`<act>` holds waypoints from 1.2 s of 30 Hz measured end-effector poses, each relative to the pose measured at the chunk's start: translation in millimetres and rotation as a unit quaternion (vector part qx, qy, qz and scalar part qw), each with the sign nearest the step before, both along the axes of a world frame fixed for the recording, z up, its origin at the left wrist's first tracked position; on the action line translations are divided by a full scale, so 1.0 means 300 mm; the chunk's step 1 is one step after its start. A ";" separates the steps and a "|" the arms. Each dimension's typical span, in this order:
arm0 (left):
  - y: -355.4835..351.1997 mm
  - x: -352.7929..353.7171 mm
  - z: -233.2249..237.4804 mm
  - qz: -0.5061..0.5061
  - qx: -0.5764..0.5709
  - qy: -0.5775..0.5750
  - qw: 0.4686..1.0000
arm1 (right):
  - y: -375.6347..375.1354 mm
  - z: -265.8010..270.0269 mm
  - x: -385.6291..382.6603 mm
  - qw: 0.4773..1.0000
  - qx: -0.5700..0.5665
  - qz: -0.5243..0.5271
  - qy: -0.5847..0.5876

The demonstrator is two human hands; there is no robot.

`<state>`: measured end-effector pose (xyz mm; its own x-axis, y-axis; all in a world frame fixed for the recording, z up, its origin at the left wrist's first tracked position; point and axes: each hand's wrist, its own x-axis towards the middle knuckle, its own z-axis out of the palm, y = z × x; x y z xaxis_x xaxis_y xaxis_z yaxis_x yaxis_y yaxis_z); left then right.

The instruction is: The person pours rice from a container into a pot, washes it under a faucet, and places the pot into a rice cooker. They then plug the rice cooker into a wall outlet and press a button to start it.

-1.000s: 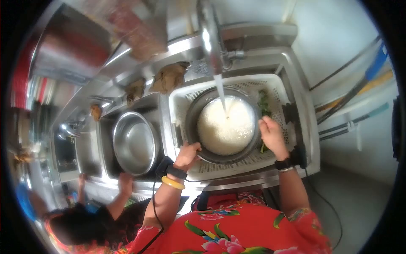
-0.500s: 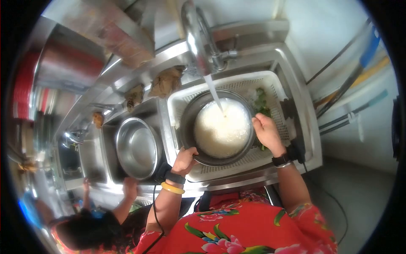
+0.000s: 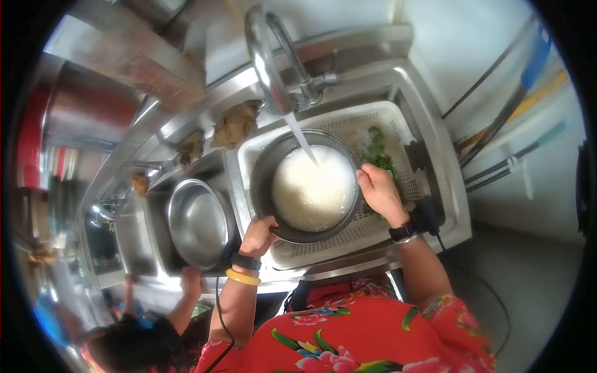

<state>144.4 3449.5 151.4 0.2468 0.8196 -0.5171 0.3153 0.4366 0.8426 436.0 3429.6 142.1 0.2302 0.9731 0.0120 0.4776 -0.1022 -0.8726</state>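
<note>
Two hands clamp the pot [image 3: 261,180] by its rim: left hand [image 3: 258,233] at the near edge, fingers hidden beneath; right hand [image 3: 378,189] at the right edge, covering some greens [image 3: 375,149]. Pot sits in the basket [image 3: 336,245]; cloudy water [image 3: 311,189] hides its contents. Tap [image 3: 264,59] still running, grips unchanged.

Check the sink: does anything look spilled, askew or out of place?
Nothing spilled: the left hand and right hand grip the pot under the running tap; loose green leaves lie in the white basket beside it.
</note>
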 end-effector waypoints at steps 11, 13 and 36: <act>0.016 0.009 -0.060 0.076 -0.046 -0.053 0.995 | 0.022 0.005 0.015 1.000 -0.008 -0.021 -0.013; 0.020 -0.003 -0.069 0.011 0.010 -0.091 0.996 | 0.047 0.018 0.015 0.999 -0.030 -0.029 -0.011; 0.142 0.233 0.069 0.090 -0.063 0.003 0.994 | 0.089 0.039 0.140 0.991 0.060 -0.106 -0.050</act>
